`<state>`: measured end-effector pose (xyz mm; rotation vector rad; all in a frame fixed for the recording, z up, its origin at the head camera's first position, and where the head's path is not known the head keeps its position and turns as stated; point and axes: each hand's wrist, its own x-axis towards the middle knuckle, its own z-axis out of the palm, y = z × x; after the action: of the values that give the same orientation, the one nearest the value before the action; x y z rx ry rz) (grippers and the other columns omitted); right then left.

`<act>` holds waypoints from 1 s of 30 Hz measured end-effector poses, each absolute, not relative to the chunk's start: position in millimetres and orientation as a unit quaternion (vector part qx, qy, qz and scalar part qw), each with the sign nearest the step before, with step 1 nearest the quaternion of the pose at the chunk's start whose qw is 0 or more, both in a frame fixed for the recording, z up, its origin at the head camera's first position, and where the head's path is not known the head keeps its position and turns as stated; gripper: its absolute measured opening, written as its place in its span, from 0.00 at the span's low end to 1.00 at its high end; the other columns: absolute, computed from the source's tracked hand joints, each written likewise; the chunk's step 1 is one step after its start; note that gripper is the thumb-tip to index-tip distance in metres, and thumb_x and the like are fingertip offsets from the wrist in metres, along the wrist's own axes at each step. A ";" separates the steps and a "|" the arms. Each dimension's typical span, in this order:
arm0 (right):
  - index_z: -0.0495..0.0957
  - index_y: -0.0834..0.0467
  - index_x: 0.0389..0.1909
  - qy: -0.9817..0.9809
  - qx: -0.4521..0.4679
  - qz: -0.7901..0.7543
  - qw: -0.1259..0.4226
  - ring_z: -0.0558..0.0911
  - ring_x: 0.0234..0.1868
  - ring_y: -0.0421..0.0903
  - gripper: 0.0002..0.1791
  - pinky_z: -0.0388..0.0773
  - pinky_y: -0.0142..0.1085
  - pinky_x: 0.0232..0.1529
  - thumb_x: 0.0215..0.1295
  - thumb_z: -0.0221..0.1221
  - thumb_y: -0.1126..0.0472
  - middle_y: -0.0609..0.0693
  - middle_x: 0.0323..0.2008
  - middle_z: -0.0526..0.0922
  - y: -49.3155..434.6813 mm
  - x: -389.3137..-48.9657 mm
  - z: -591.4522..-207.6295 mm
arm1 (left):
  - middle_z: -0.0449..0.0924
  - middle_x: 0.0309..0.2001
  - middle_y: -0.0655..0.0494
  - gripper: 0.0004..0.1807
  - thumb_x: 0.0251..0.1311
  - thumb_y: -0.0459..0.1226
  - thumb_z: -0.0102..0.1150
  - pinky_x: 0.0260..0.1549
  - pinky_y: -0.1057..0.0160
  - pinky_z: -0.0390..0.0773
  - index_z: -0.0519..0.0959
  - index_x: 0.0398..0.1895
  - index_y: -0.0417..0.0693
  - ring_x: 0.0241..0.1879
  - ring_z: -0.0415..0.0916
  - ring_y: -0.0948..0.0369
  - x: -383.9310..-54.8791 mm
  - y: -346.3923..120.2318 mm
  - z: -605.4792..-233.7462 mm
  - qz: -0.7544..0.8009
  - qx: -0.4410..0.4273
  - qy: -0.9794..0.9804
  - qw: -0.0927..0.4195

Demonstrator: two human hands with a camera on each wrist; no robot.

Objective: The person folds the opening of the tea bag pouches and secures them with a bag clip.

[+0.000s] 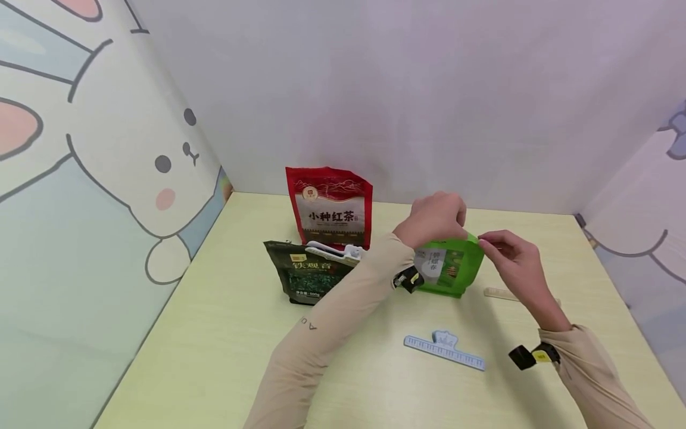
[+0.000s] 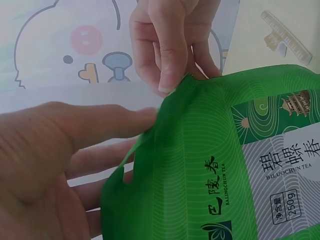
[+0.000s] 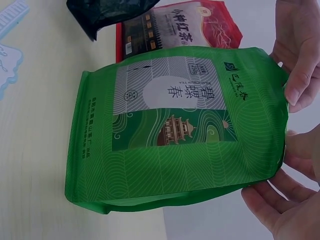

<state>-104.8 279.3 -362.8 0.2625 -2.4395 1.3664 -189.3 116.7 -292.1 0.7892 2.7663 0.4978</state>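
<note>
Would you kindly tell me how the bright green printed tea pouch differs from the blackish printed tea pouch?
The bright green tea pouch is held near its top by the left hand and right hand, while the blackish tea pouch stands unheld. The blackish tea pouch wears a white clip along its top; the bright green tea pouch shows none. Both are printed with Chinese lettering.
</note>
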 end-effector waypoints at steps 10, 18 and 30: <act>0.78 0.69 0.45 -0.864 0.093 0.469 0.159 0.79 0.37 0.35 0.11 0.71 0.18 0.39 0.65 0.56 0.67 0.50 0.38 0.80 282.3 -107.7 -365.7 | 0.77 0.27 0.67 0.06 0.54 0.41 0.64 0.30 0.63 0.68 0.77 0.22 0.58 0.30 0.71 0.68 -189.3 119.4 -291.9 0.162 0.263 0.945 0.110; 0.79 0.63 0.49 -0.869 0.099 0.459 0.154 0.77 0.40 0.28 0.13 0.69 0.18 0.43 0.65 0.59 0.64 0.48 0.41 0.81 296.4 -125.2 -389.7 | 0.77 0.25 0.66 0.07 0.54 0.38 0.61 0.28 0.63 0.68 0.77 0.20 0.57 0.29 0.71 0.67 -189.0 121.0 -292.4 0.161 0.267 0.944 0.105; 0.80 0.62 0.47 -0.869 0.129 0.442 0.180 0.77 0.38 0.28 0.12 0.70 0.20 0.40 0.63 0.60 0.66 0.53 0.40 0.82 291.8 -129.9 -390.1 | 0.77 0.23 0.66 0.10 0.58 0.40 0.61 0.25 0.63 0.70 0.78 0.18 0.58 0.27 0.71 0.67 -188.7 127.2 -294.2 0.134 0.266 0.949 0.101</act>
<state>-129.9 291.8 -390.1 0.3654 -2.4558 1.2501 -188.7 127.2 -294.2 0.7843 2.8040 0.3953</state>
